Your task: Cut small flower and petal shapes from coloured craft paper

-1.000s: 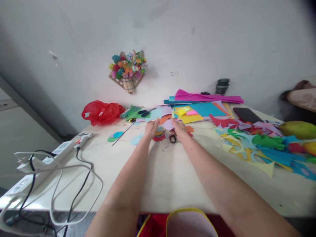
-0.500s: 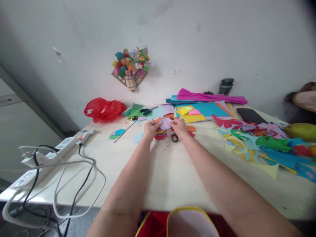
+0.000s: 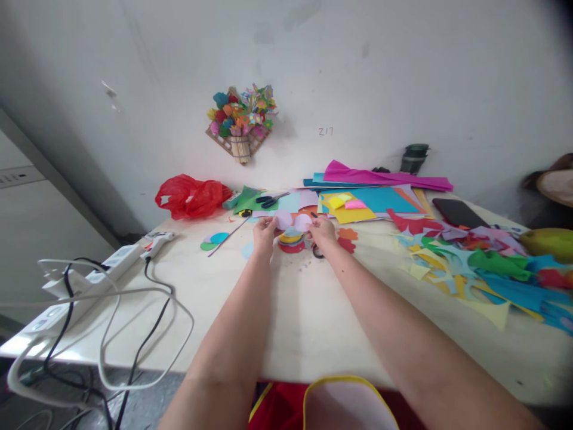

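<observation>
My left hand [image 3: 265,234] pinches a pale lilac paper circle [image 3: 283,219] at its left edge. A second lilac paper circle [image 3: 303,223] is gripped at its right edge by the fingers of my right hand [image 3: 323,232]. The two circles are held side by side above a stack of round paper cutouts [image 3: 291,245] in yellow, red and pale blue. A dark ring-shaped object [image 3: 317,251] lies just under my right hand. Orange and red flower-shaped cutouts [image 3: 347,235] are to its right.
Scissors [image 3: 271,200] rest on paper at the back, near a red plastic bag [image 3: 193,197]. Coloured sheets [image 3: 389,200] lie back right, with paper scraps [image 3: 461,263] and a phone [image 3: 459,213] on the right. A power strip [image 3: 89,286] with loose cables occupies the left.
The single lilac shape held between both hands now shows as two circles, one in each hand. My left hand has moved slightly left, away from the right.
</observation>
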`<state>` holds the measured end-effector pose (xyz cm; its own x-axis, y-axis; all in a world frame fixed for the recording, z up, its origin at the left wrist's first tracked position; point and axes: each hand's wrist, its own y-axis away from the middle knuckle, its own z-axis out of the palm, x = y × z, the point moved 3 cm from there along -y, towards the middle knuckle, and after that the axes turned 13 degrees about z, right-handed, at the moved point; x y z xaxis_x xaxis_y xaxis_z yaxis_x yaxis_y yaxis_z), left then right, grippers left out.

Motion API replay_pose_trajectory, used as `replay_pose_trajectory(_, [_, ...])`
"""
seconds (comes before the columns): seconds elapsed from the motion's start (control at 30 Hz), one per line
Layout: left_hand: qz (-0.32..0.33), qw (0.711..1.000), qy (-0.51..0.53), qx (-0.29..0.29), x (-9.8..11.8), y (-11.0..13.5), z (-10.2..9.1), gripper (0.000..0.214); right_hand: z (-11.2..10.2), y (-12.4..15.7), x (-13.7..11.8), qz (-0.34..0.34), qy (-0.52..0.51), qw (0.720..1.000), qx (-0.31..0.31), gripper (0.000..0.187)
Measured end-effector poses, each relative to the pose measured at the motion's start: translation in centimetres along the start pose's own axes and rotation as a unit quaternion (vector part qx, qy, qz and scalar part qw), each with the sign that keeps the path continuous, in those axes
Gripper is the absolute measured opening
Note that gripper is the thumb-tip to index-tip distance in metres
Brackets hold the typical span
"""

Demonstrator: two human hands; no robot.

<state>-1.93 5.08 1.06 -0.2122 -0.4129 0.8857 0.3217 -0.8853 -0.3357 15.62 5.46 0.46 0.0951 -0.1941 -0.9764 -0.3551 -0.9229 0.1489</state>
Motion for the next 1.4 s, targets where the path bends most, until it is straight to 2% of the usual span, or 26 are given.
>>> replay_pose_trajectory(0.13, [0.007, 0.999, -0.004, -0.035, -0.2, 0.1, 0.1, 0.047, 0.1, 0.1, -0.4, -0.038, 0.080, 0.996, 0.017, 0.013])
replay_pose_trajectory(0.27, [-0.004, 0.996, 0.000, -0.084, -0.1, 0.4, 0.4, 0.053, -0.7, -0.2, -0.5, -0.051, 0.070, 0.996, 0.028, 0.019])
replay_pose_trajectory(0.43, [-0.036, 0.988, 0.015, -0.147, 0.3, 1.2, 1.2, 0.052, -1.2, 0.3, -0.5, -0.018, -0.054, 0.995, -0.083, 0.026])
replay_pose_trajectory(0.5, [-0.049, 0.985, 0.016, -0.165, 0.4, 1.4, 1.4, 0.049, -1.2, 0.9, -0.8, -0.027, -0.063, 0.989, -0.132, 0.027])
replay_pose_trajectory(0.57, [-0.059, 0.983, 0.011, -0.173, 0.3, 1.5, 1.5, 0.045, -1.2, 1.4, -1.0, -0.034, -0.047, 0.986, -0.156, 0.026])
replay_pose_trajectory(0.77, [-0.070, 0.976, -0.007, -0.205, -0.3, 1.8, 2.1, 0.039, -0.9, 1.5, -1.1, -0.032, -0.085, 0.987, -0.136, 0.027])
replay_pose_trajectory(0.87, [-0.058, 0.981, -0.003, -0.187, -0.6, 1.8, 2.5, 0.039, -1.5, 1.2, -1.5, -0.040, -0.091, 0.984, -0.147, 0.031])
replay_pose_trajectory(0.9, [-0.055, 0.982, 0.002, -0.180, -0.7, 1.8, 2.6, 0.039, -2.0, 1.0, -1.7, -0.043, -0.090, 0.986, -0.133, 0.031])
replay_pose_trajectory(1.03, [-0.068, 0.982, 0.017, -0.176, -1.2, 1.9, 3.0, 0.041, -5.6, -0.1, -2.2, -0.038, 0.008, 0.999, -0.027, 0.028])
replay_pose_trajectory(1.1, [-0.078, 0.981, 0.022, -0.178, -1.5, 2.0, 3.1, 0.041, -7.2, -0.7, -2.4, -0.009, 0.133, 0.991, 0.008, 0.025])
replay_pose_trajectory(1.13, [-0.081, 0.980, 0.023, -0.178, -1.6, 2.1, 3.2, 0.040, -7.9, -0.9, -2.5, -0.003, 0.215, 0.976, 0.013, 0.021])
replay_pose_trajectory(1.23, [-0.087, 0.980, 0.020, -0.175, -1.9, 2.2, 3.3, 0.037, -9.3, -1.3, -2.7, 0.018, 0.421, 0.907, -0.003, 0.006])
replay_pose_trajectory(1.3, [-0.087, 0.981, 0.015, -0.172, -1.8, 2.2, 3.2, 0.034, -10.2, -1.5, -3.0, 0.023, 0.487, 0.873, 0.026, 0.012])
replay_pose_trajectory(1.4, [-0.091, 0.981, 0.004, -0.171, -1.7, 2.3, 3.1, 0.034, -11.1, -2.2, -2.8, 0.030, 0.520, 0.850, 0.081, 0.026])
